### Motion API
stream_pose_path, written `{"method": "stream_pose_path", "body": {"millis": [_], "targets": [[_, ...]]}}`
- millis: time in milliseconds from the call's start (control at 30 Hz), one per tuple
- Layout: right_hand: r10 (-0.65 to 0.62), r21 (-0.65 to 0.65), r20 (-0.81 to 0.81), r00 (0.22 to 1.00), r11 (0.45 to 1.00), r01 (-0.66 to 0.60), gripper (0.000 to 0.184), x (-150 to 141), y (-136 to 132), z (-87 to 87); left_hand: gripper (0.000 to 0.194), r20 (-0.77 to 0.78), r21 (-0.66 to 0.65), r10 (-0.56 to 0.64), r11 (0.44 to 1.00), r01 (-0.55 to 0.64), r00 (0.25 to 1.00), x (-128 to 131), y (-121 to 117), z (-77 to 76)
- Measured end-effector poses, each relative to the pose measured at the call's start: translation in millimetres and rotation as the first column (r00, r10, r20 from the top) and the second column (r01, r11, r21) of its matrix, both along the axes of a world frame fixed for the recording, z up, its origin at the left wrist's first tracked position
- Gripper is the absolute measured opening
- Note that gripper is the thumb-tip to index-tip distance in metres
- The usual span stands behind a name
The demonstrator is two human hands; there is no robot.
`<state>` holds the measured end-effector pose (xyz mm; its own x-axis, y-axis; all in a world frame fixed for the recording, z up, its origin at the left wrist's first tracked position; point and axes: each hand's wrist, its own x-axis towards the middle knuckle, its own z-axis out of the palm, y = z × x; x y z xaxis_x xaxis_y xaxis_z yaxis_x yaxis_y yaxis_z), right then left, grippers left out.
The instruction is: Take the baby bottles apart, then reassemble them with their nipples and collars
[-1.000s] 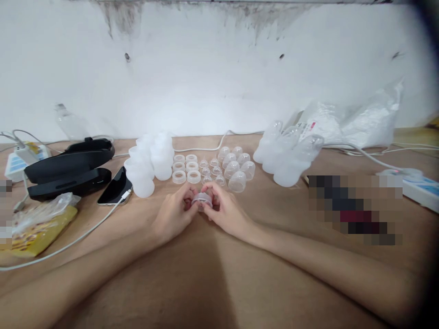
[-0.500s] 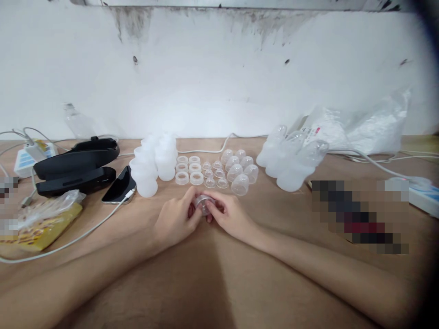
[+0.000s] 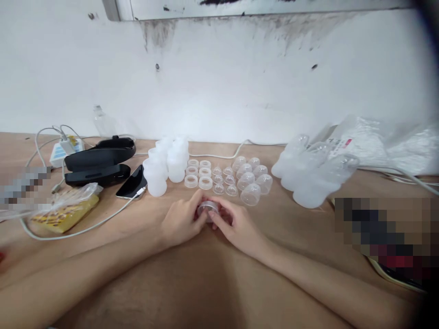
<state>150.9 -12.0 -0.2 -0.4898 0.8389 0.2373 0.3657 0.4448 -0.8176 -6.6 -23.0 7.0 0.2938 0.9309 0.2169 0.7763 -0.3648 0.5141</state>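
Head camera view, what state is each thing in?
Left hand: gripping clear piece
Right hand: gripping clear piece
Clear piece: between both hands
White bottles: upright, uncapped
Rings: flat, two columns
Small domed pieces: tips up
Clear domes: off the bottles
Capped bottles: clear caps on
Phone: screen dark
Power strip: plug inserted
Clear bottle: upright
Black case: seemingly open

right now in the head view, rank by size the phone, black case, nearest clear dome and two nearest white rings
Largest to smallest, as they look:
1. black case
2. phone
3. nearest clear dome
4. two nearest white rings, too alike to rank
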Motion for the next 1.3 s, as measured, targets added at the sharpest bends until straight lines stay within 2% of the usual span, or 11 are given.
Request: {"method": "stream_pose_path", "body": {"millis": [167, 300, 433, 600, 833, 1300], "targets": [[-0.016, -0.144, -0.109, 0.994, 0.99, 0.0, 0.034, 2.3, 1.4, 1.4, 0.02, 0.023, 0.049, -0.046, 0.998, 0.045, 0.999, -0.2, -0.8, -3.0], [-0.007, -0.226, -0.216, 0.976, 0.973, -0.043, 0.042, 1.7, 5.8, -5.5, 0.025, -0.044, 0.055, -0.119, 0.991, 0.121, 0.992, -0.4, -4.2, 4.7], [-0.016, -0.303, -0.27, 0.963, 0.951, -0.069, 0.045, 1.9, 8.8, -6.2, 0.028, -0.113, 0.072, -0.114, 0.99, 0.123, 0.987, 0.3, -6.0, 11.5], [-0.015, -0.302, -0.261, 0.965, 0.951, -0.067, 0.038, 2.0, 9.0, -1.8, 0.031, -0.069, 0.043, -0.173, 0.983, 0.176, 0.982, 0.1, -4.5, 6.1], [-0.016, -0.289, -0.213, 0.977, 0.956, -0.048, 0.033, 0.8, 8.1, -3.0, 0.027, -0.072, -0.001, -0.186, 0.982, 0.186, 0.98, -0.5, -3.8, 2.0], [-0.005, -0.304, -0.147, 0.989, 0.952, -0.041, 0.036, 1.1, 8.7, -2.8, 0.021, -0.104, 0.023, -0.184, 0.982, 0.187, 0.977, 0.0, -2.4, -2.2]]}}
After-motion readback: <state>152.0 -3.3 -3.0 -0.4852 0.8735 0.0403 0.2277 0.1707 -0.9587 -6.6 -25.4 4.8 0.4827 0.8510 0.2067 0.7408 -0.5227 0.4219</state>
